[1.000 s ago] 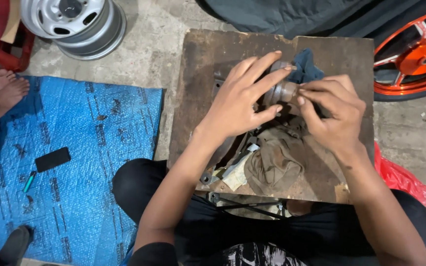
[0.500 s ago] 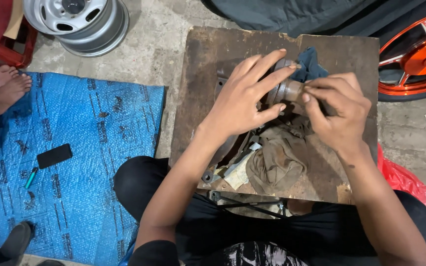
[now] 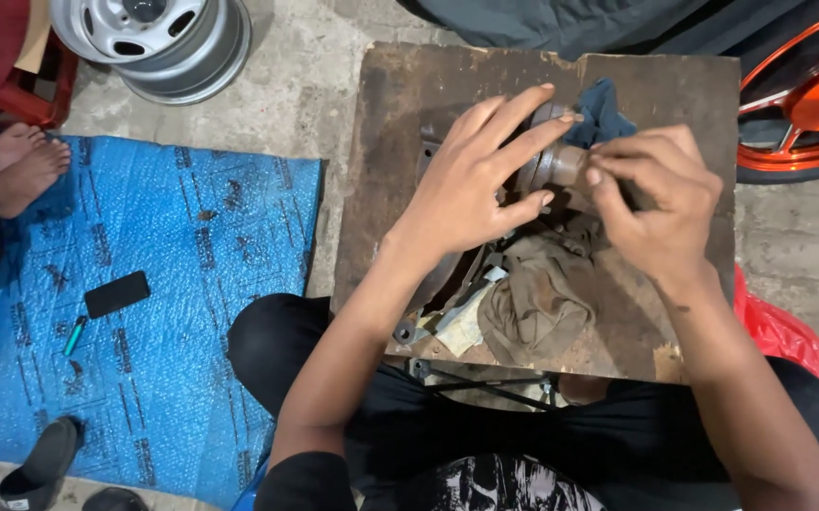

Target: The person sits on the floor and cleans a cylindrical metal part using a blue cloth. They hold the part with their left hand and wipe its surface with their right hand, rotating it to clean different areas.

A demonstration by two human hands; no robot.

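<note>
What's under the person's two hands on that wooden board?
Under the left hand and right hand sits a round metal part on the wooden board, beside a dark blue cloth and a brown rag. The hands hide most of the part.

From my remote seat I see both forearms bare up to the elbows, with no watch, ring or glove on the left hand (image 3: 471, 185) or the right hand (image 3: 660, 203). The fingers (image 3: 523, 118) are bare, with short nails. The legs wear black trousers (image 3: 282, 355), and the shirt (image 3: 495, 487) at the bottom edge is black with a white pattern.
</note>
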